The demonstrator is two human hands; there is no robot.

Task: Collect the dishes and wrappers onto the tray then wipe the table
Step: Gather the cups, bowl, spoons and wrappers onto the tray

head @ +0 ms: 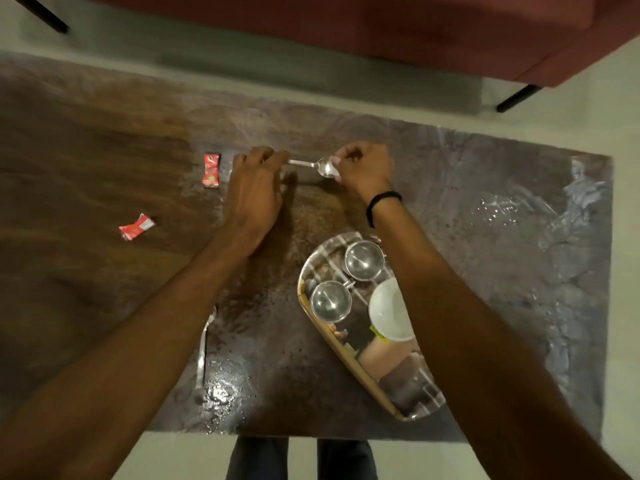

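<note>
A steel spoon lies across the middle of the dark table. My left hand covers its handle end, and my right hand pinches its bowl end. The oval tray stands near the front, holding two steel cups and a white bowl; my right forearm hides part of it. Two red wrappers lie on the table to the left. Another spoon lies at the front, partly under my left forearm.
A red sofa with black legs stands beyond the table's far edge. Wet, shiny patches mark the front and right of the table. My legs show below the near edge.
</note>
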